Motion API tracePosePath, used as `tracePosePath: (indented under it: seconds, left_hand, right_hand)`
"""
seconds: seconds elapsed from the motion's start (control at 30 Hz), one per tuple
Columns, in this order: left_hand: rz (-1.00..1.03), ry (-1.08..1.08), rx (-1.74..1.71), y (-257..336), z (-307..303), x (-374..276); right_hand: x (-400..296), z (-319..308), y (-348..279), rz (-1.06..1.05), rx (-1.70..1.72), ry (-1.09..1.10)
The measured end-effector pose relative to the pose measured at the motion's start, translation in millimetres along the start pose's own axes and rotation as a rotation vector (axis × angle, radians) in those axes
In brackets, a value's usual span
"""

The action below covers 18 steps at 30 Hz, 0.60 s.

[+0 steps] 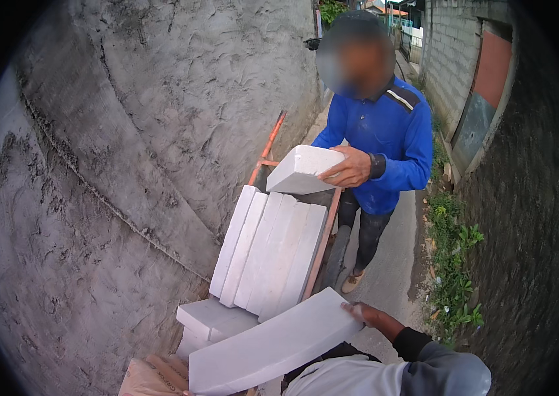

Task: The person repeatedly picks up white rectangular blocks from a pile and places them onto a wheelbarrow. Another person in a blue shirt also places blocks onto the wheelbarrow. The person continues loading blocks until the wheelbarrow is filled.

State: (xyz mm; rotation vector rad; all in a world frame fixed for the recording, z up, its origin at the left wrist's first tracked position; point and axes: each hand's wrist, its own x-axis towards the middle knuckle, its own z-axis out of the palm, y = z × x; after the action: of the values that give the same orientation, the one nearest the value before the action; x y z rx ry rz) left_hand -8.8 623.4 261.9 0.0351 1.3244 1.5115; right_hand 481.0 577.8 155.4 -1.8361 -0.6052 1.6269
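Observation:
A long white lightweight concrete block (274,341) lies slantwise in front of my body. My right hand (362,315) grips its far right end, thumb over the top edge. Only a sliver of my left hand (188,393) shows, at the block's near left corner; the rest is beyond the picture's edge. Just past the held block, several white blocks (272,252) stand on edge, side by side, in a handcart with an orange metal frame (323,242). More blocks (215,319) lie flat in a stack at the near end of the row.
Across the cart, a person in a blue shirt (378,138) holds another white block (304,168) above the row. A rough plastered wall (136,123) rises close on the left. A printed paper sack (153,376) sits at lower left. Weeds (452,257) edge the paved path (398,247).

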Motion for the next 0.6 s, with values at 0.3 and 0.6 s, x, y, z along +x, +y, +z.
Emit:
tracePosePath:
  seconds: [0.3,0.6]
  left_hand:
    - [-0.007,-0.100,-0.083,24,-22,21]
    - [-0.051,-0.179,-0.100,24,-66,43]
  right_hand:
    - [-13,3,-9,0.082,0.009,0.025]
    - [-19,2,4,0.080,0.021,0.008]
